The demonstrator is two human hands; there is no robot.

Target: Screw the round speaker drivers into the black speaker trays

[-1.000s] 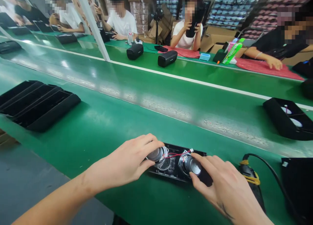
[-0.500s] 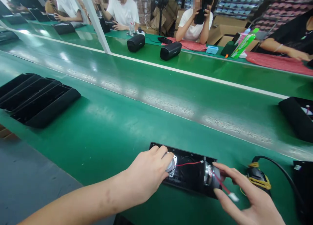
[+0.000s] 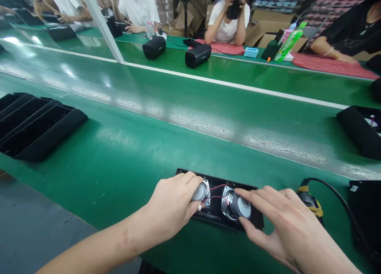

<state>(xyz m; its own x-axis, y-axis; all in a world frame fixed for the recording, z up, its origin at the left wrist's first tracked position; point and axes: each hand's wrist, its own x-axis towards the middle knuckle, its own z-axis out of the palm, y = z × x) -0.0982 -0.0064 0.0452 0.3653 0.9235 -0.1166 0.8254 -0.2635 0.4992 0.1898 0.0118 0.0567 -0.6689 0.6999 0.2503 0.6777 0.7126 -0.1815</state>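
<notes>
A black speaker panel [image 3: 216,181] lies on the green belt [image 3: 143,147] close to me. Two silver speaker drivers sit in it, joined by thin red wires [image 3: 217,186]. My left hand [image 3: 172,204] curls over the left driver [image 3: 200,192], fingers and thumb gripping its rim. My right hand [image 3: 282,222] holds the right driver [image 3: 238,205], index finger along its top and thumb below it.
A stack of black housings [image 3: 35,125] lies at the left. Another black housing [image 3: 358,131] sits on the belt at right. A yellow-banded tool with a black cable [image 3: 311,200] lies beside my right hand. Two black speakers [image 3: 198,55] stand on the far bench, where several people sit.
The right driver, tipped on edge half a second ago with its wire plug dangling, now lies flat in the panel. My right hand has shifted onto it; my left stays on the left driver.
</notes>
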